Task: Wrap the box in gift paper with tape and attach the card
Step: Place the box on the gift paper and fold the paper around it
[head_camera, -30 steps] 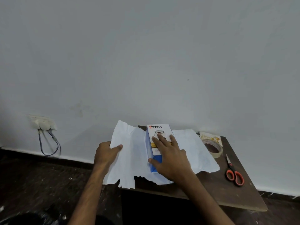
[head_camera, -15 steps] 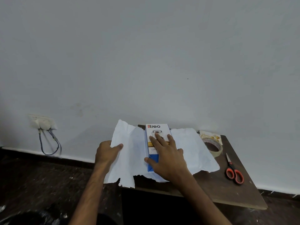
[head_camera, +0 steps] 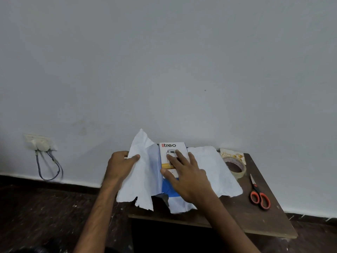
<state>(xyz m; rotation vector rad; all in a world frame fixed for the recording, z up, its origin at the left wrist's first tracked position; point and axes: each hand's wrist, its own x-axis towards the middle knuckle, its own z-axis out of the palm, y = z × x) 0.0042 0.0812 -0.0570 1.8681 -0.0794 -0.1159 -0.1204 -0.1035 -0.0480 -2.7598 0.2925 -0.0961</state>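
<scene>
1. White rectangular cardboard box with a blue lower end and the printed word "treo"; lies flat on the paper, lengthwise away from the person, near the middle of the sheet and towards the wall side of the table.
2. Crumpled white sheet of gift paper with ragged near edge; spread under the box; right part lies flat on the table; left part is raised and stands against the box's left side; near edge overhangs the table's front left corner.
3. Left hand; grips the raised left flap of the paper at its outer edge, thumb on the upper face, fingers behind the sheet.
4. Right hand; rests flat on top of the box, fingers straight and spread, pressing down; holds nothing.
5. Roll of clear adhesive tape; lies flat, just beside the paper's right edge.
6. Small cream card with gold print; lies behind the tape roll, partly under it, by the wall.
7. Scissors with orange and black handles; lie right of the tape, blades shut and pointing to the wall.
8. Dark brown wooden table; stands against a pale grey wall.
9. White wall socket with a looped grey cable; left of the table, above a dark floor.
</scene>
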